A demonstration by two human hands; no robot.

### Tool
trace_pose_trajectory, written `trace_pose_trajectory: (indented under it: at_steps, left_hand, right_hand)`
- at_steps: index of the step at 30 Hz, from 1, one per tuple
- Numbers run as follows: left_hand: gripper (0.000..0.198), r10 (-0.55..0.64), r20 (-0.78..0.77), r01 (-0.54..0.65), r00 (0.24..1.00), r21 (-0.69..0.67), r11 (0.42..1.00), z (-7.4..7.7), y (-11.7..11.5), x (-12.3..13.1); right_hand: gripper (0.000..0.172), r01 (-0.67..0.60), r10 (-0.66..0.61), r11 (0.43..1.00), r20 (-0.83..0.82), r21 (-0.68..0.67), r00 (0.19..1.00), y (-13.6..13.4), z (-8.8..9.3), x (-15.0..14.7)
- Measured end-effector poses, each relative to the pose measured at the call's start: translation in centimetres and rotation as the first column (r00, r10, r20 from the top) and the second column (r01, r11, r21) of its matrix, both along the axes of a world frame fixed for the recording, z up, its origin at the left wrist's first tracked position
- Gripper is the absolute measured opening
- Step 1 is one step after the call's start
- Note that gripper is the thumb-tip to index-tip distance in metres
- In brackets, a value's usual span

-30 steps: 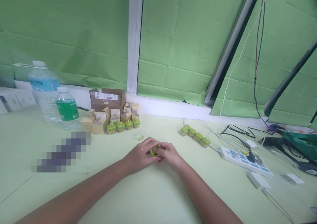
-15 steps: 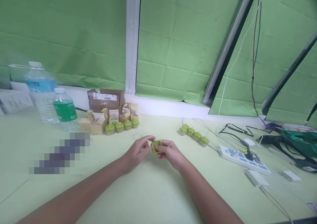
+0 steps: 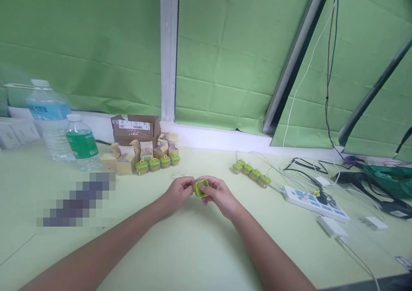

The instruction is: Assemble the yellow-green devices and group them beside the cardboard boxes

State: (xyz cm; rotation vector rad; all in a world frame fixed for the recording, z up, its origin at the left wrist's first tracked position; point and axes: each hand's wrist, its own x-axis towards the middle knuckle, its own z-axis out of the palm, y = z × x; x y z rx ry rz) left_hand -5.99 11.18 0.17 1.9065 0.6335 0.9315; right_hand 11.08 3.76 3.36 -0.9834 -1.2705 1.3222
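A small green lid (image 3: 200, 189) is held above the table, its hollow inner side turned toward me. My right hand (image 3: 220, 195) pinches it, with the thumb pressed inside the hollow and the fingers behind. On its left edge, my left hand (image 3: 179, 193) has thumb and fingertips closed together, touching the lid; any small part between them is hidden. Just beyond the left hand lies a clear plastic piece (image 3: 178, 173). Similar small boxes with green lids stand in a left row (image 3: 154, 165) and a right row (image 3: 255, 174).
Opened small cartons (image 3: 126, 163) stand before a brown cardboard box (image 3: 135, 130). Two plastic bottles, one large (image 3: 49, 110) and one green-labelled (image 3: 83, 145), are at the left. Cables surround a white power strip (image 3: 315, 205) at the right, near a white adapter (image 3: 331, 227).
My left hand's raised, parted fingers have closed onto the lid's left edge. The lid has shifted slightly left and turned a little, still in my right hand. The view has moved slightly.
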Motion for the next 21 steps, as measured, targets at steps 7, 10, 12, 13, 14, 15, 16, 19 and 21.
trace_pose_trajectory:
  at_steps: [7, 10, 12, 13, 14, 15, 16, 19, 21]
  left_hand:
    - [0.018, 0.015, -0.010, -0.015, 1.000, 0.022, 1.000, -0.3, -0.1, -0.1]
    - [0.017, 0.022, -0.035, -0.021, 0.999, 0.030, 0.999, -0.6, -0.1, -0.2]
    - [0.016, 0.029, -0.060, -0.026, 0.998, 0.053, 0.998, -0.8, 0.0, -0.3]
    - [0.014, 0.044, -0.074, -0.038, 0.996, 0.080, 0.996, -0.8, 0.0, -0.4]
    - [0.012, 0.070, -0.085, -0.059, 0.994, 0.119, 0.991, -0.7, -0.1, -0.6]
    - [0.016, 0.098, -0.091, -0.082, 0.991, 0.171, 0.982, -0.6, -0.2, -0.8]
    - [0.026, 0.126, -0.090, -0.102, 0.988, 0.231, 0.967, -0.4, -0.4, -0.9]
    - [0.059, 0.146, -0.098, -0.098, 0.984, 0.386, 0.917, 0.1, -1.4, -1.0]
    - [0.072, 0.154, -0.129, -0.084, 0.980, 0.433, 0.898, 0.2, -2.0, -0.7]
  right_hand:
    - [0.030, 0.003, -0.003, 0.999, 0.001, -0.053, 1.000, -0.2, 0.1, 0.1]
    - [0.028, 0.036, -0.034, 0.997, 0.030, -0.071, 0.999, -0.1, -0.2, 0.0]
    - [0.027, 0.054, -0.050, 0.995, 0.047, -0.085, 0.998, 0.1, -0.4, 0.0]
    - [0.027, 0.066, -0.062, 0.994, 0.052, -0.089, 0.997, 0.2, -0.4, 0.1]
    - [0.027, 0.084, -0.079, 0.992, 0.056, -0.090, 0.995, 0.3, -0.4, 0.3]
    - [0.027, 0.105, -0.100, 0.991, 0.059, -0.087, 0.993, 0.4, -0.5, 0.4]
    - [0.027, 0.127, -0.123, 0.989, 0.061, -0.078, 0.991, 0.5, -0.5, 0.6]
    - [0.028, 0.158, -0.154, 0.986, 0.064, -0.049, 0.986, 0.7, -0.7, 1.0]
    - [0.029, 0.131, -0.128, 0.990, 0.062, -0.053, 0.990, 0.7, -1.1, 0.8]
